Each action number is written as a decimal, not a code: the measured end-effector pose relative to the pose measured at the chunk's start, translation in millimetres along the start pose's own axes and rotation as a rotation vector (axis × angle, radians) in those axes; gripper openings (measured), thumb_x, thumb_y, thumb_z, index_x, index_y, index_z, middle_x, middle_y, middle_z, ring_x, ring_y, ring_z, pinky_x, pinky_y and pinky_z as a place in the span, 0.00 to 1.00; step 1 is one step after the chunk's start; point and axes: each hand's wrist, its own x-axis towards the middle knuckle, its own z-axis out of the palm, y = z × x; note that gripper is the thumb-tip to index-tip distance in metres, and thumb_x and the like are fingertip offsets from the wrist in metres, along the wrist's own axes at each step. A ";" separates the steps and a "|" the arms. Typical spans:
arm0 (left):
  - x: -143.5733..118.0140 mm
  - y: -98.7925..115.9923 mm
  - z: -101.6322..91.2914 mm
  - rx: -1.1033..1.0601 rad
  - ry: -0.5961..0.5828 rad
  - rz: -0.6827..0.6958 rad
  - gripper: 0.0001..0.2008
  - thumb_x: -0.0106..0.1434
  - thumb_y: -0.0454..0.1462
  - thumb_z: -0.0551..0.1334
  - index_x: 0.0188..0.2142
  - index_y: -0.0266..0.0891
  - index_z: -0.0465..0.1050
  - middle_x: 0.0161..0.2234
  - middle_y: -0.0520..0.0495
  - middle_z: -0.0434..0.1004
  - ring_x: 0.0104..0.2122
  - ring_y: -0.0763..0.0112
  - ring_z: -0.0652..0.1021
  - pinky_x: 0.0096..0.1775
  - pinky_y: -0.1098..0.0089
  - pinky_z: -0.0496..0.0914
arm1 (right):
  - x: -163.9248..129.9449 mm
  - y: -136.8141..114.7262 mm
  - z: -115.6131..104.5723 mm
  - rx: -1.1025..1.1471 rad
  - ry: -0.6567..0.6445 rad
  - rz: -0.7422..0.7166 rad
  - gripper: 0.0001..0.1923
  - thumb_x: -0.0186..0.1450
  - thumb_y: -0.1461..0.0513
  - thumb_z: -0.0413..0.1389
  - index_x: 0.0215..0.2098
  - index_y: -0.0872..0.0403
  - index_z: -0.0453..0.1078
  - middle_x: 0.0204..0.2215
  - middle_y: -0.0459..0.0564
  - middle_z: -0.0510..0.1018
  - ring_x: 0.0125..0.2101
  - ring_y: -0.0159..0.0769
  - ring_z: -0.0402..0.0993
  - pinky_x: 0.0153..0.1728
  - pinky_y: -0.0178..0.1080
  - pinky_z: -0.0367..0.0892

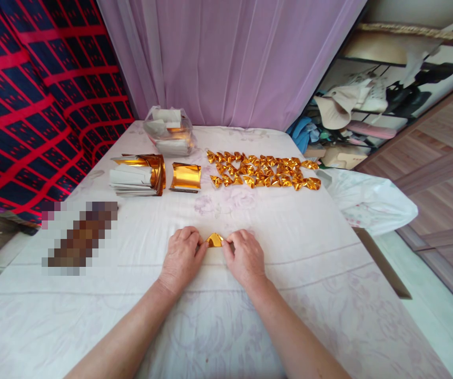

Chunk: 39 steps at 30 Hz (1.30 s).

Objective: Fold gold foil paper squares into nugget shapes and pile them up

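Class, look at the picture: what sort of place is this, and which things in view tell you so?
Probably a room in a home, used for handwork: a cloth-covered table, a lilac curtain behind it, and open shelves of clothes. Both hands press a gold foil paper.

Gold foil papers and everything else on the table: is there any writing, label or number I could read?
None can be read.
The gold foil sheets, the small folded gold pieces and the clear plastic bag show no writing.
A patch left of the hands is blurred out.

no readable text, no labels, no numbers anywhere
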 end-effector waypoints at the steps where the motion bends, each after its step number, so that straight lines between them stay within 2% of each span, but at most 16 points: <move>1: -0.1 0.0 0.3 0.001 0.003 0.000 0.08 0.65 0.37 0.59 0.29 0.39 0.68 0.39 0.43 0.72 0.38 0.60 0.72 0.42 0.58 0.68 | 0.0 0.0 -0.1 0.000 -0.001 -0.001 0.07 0.65 0.62 0.54 0.29 0.51 0.67 0.28 0.49 0.72 0.32 0.39 0.67 0.34 0.39 0.59; 7: -0.1 1.5 0.2 0.010 0.014 0.001 0.05 0.64 0.36 0.59 0.31 0.39 0.68 0.39 0.43 0.71 0.38 0.60 0.72 0.42 0.59 0.68 | -0.9 -0.6 -1.3 0.020 -0.024 0.025 0.02 0.64 0.63 0.55 0.33 0.52 0.68 0.31 0.48 0.73 0.34 0.38 0.68 0.36 0.38 0.58; 10: -0.6 2.2 -0.4 0.006 -0.004 -0.009 0.03 0.65 0.35 0.59 0.35 0.38 0.71 0.40 0.43 0.72 0.40 0.60 0.72 0.43 0.58 0.68 | -1.0 -0.2 -1.8 0.049 -0.034 0.018 0.02 0.64 0.64 0.55 0.33 0.52 0.68 0.31 0.47 0.73 0.35 0.37 0.68 0.37 0.38 0.58; 15: -3.3 -1.1 2.7 0.016 -0.015 0.052 0.12 0.66 0.33 0.58 0.44 0.48 0.77 0.49 0.43 0.70 0.48 0.56 0.72 0.46 0.56 0.66 | -0.9 1.0 -2.0 0.075 -0.039 0.006 0.04 0.65 0.65 0.55 0.31 0.52 0.69 0.30 0.46 0.73 0.34 0.36 0.67 0.36 0.37 0.57; 19: -4.3 -3.7 4.9 0.017 -0.017 0.066 0.14 0.65 0.32 0.59 0.44 0.52 0.78 0.51 0.44 0.69 0.49 0.56 0.71 0.48 0.55 0.66 | -0.4 0.3 -3.8 0.054 -0.064 0.013 0.05 0.66 0.64 0.54 0.32 0.52 0.70 0.31 0.47 0.73 0.34 0.36 0.68 0.37 0.37 0.57; 23: -3.1 -3.8 4.3 -0.003 -0.034 0.050 0.15 0.65 0.32 0.59 0.45 0.51 0.78 0.51 0.45 0.70 0.50 0.56 0.71 0.49 0.55 0.66 | 2.3 -5.7 -9.0 0.008 -0.107 0.017 0.04 0.65 0.60 0.56 0.33 0.52 0.70 0.32 0.48 0.73 0.35 0.37 0.68 0.36 0.37 0.57; 26: -2.5 -3.9 3.8 -0.010 -0.047 0.035 0.15 0.65 0.32 0.58 0.46 0.52 0.77 0.51 0.45 0.70 0.50 0.56 0.71 0.49 0.55 0.66 | 6.1 -13.4 -12.1 -0.072 -0.139 0.056 0.10 0.64 0.54 0.58 0.32 0.52 0.70 0.31 0.49 0.72 0.34 0.38 0.68 0.35 0.38 0.56; 29: -2.5 -4.6 3.8 -0.018 -0.052 0.033 0.16 0.65 0.32 0.58 0.47 0.51 0.77 0.51 0.45 0.70 0.51 0.57 0.71 0.49 0.55 0.66 | 9.3 -18.2 -12.0 -0.134 -0.162 0.089 0.12 0.62 0.53 0.59 0.32 0.52 0.69 0.30 0.49 0.72 0.34 0.39 0.68 0.33 0.38 0.56; 37: -2.9 -7.3 3.9 -0.054 -0.043 0.045 0.16 0.65 0.32 0.57 0.47 0.53 0.78 0.51 0.46 0.72 0.50 0.58 0.72 0.48 0.56 0.67 | 7.7 -1.2 -10.0 0.071 -0.191 0.070 0.01 0.63 0.62 0.58 0.33 0.51 0.70 0.32 0.46 0.74 0.35 0.36 0.68 0.36 0.36 0.57; 39: -2.9 -7.8 4.0 -0.061 -0.038 0.043 0.17 0.65 0.31 0.57 0.46 0.52 0.78 0.51 0.46 0.72 0.49 0.58 0.73 0.47 0.56 0.68 | 8.1 3.4 -10.9 0.128 -0.206 0.064 0.03 0.64 0.65 0.57 0.33 0.51 0.70 0.32 0.46 0.75 0.36 0.36 0.69 0.37 0.36 0.58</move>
